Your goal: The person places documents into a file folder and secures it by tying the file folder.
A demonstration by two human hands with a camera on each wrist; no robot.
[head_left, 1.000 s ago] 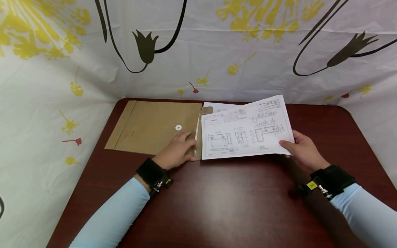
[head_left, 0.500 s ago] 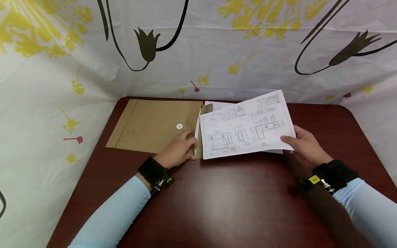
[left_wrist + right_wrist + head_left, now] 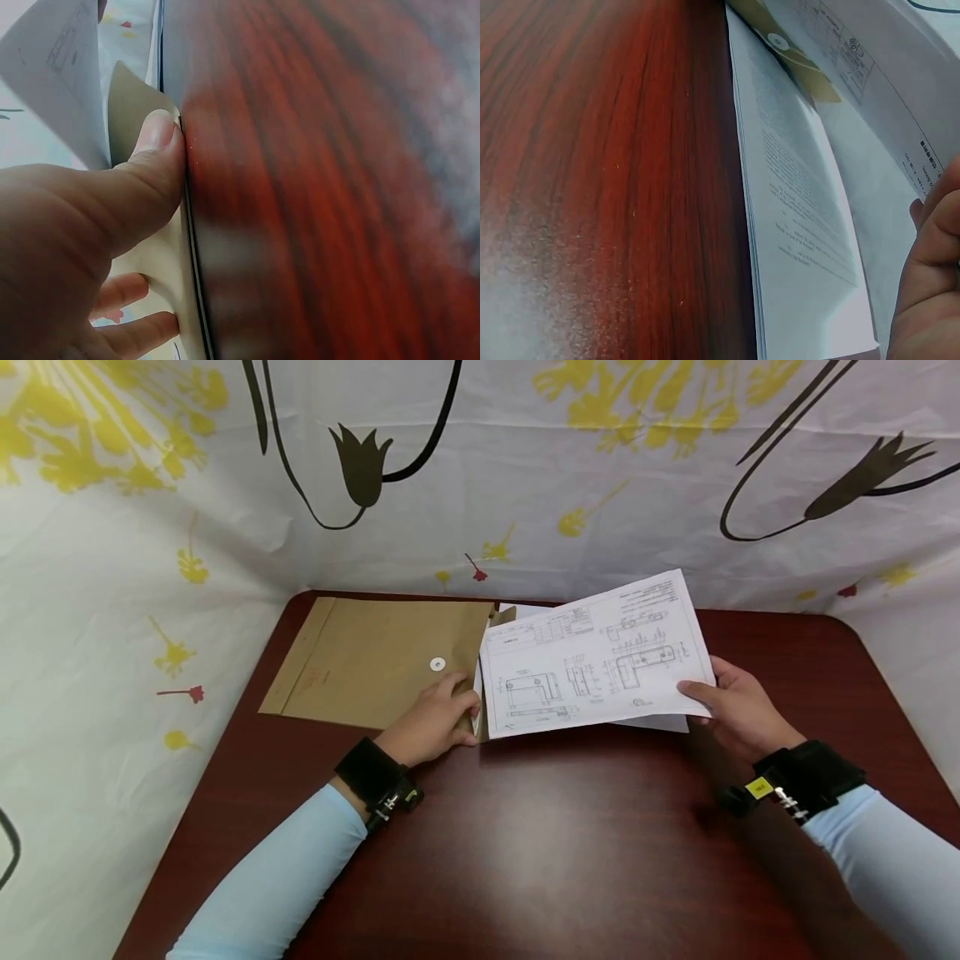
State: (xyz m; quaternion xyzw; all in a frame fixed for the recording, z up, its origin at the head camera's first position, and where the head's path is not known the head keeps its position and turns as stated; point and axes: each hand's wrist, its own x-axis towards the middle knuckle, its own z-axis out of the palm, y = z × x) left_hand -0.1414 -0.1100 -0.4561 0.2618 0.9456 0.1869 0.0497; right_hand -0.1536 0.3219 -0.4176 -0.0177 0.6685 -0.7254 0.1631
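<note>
A brown paper document envelope (image 3: 367, 652) with a white round button (image 3: 437, 664) lies flat, its mouth to the right. My left hand (image 3: 431, 720) grips the near corner of that mouth, fingers bent over the upper layer; the thumb (image 3: 154, 142) lies on the flap's edge in the left wrist view. My right hand (image 3: 742, 714) pinches the near right corner of a white sheet with technical drawings (image 3: 581, 672), thumb on top. The sheet is raised and tilted, its left edge at the envelope's mouth. Beneath it lies a stack of printed pages (image 3: 802, 217), mostly hidden from the head view.
Everything rests on a dark red wooden table (image 3: 570, 843) with rounded far corners. A white curtain (image 3: 637, 518) with yellow and dark flower prints hangs close behind the far edge and along both sides.
The drawing sheet has shifted slightly left toward the envelope and its far side has risen. More of the page stack shows under its near edge. The left hand keeps its place.
</note>
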